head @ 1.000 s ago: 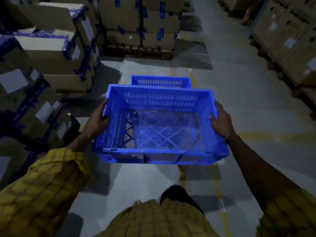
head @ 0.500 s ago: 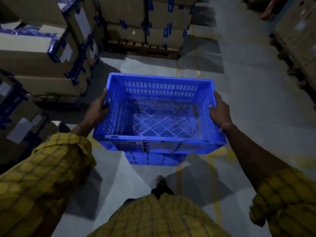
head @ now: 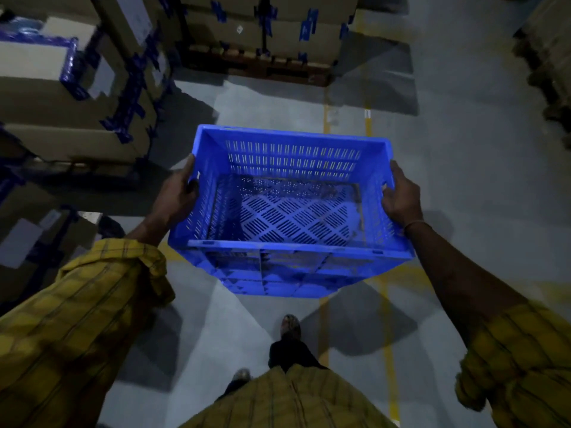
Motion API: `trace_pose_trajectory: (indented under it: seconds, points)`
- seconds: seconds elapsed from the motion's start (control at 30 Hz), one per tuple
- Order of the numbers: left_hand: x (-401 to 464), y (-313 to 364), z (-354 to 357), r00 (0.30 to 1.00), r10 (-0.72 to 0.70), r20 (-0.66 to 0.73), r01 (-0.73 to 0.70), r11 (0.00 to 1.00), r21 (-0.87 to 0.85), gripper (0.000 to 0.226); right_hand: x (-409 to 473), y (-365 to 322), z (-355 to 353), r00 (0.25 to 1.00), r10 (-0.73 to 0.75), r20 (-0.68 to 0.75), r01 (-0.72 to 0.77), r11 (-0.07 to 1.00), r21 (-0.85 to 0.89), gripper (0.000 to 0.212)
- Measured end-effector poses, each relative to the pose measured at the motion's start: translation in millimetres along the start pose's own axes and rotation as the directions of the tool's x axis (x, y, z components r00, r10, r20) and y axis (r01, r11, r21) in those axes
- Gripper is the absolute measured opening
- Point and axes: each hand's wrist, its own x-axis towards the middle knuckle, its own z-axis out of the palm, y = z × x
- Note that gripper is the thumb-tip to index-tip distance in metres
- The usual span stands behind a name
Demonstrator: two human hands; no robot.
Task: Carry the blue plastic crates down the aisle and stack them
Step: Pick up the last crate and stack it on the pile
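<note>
Over the grey aisle floor [head: 463, 180], both hands' fingers [head: 190, 183] grip the upright blue crate [head: 287, 211] (long axis left-right).

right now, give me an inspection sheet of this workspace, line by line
surface: grey concrete aisle floor with painted yellow lines.
job's things: blue perforated plastic crate, empty, held above the floor; a second blue crate shows partly beneath it, whether they touch cannot be told.
clutter: nothing seen loose on the floor.
grippers: left hand grips the crate's left wall, fingers curled into its handle slot; right hand grips the right wall.
cables: nothing seen.
surroundings: stacked brown cardboard boxes with blue tape on the left, more boxes on a wooden pallet ahead; the person's foot steps forward.
</note>
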Motion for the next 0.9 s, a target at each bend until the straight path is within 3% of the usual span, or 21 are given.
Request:
trace_pose_trajectory:
  seconds: [0.27,0.43,0.5,0.57,0.63,0.67,0.73,0.8,0.83,0.9]
  points:
    - [21,-11,9,0.997,0.068,-0.023,-0.066,0.994,0.085,0.066,10,-2,7,1.0,0.003,-0.016,-0.004,0.998,-0.06,0.075]
    - [10,-20,12,0.981,0.174,0.086,-0.182,0.979,0.093,0.075,-40,8,1,0.994,0.083,0.071,-0.071,0.984,-0.164,0.082]
    - [14,-23,18,0.979,0.16,0.124,-0.186,0.952,0.243,0.076,-56,12,1,0.99,0.116,0.084,-0.099,0.977,-0.189,0.088]
    - [14,-18,28,0.997,0.065,0.044,-0.078,0.856,0.51,0.079,-55,14,2,0.985,0.149,0.088,-0.132,0.976,-0.174,0.088]
    - [5,6,44,0.991,0.116,0.064,-0.131,0.809,0.573,0.087,-47,12,3,0.982,0.165,0.087,-0.15,0.976,-0.16,0.088]
    - [-4,23,58,0.965,0.22,0.144,-0.263,0.817,0.514,0.092,-45,14,5,0.982,0.165,0.087,-0.151,0.976,-0.155,0.088]
    - [-29,70,93,0.828,0.396,0.397,-0.518,0.811,0.272,0.096,-44,18,6,0.984,0.161,0.081,-0.148,0.977,-0.151,0.089]
    - [-50,126,130,0.659,0.408,0.632,-0.59,0.801,0.099,0.087,-44,23,6,0.985,0.156,0.081,-0.144,0.98,-0.138,0.088]
    - [-59,153,145,0.606,0.384,0.697,-0.596,0.799,0.079,0.082,-44,22,6,0.984,0.16,0.077,-0.149,0.98,-0.131,0.087]
    - [-71,188,174,0.574,0.401,0.714,-0.646,0.757,0.094,0.07,-44,21,5,0.983,0.172,0.065,-0.165,0.982,-0.097,0.086]
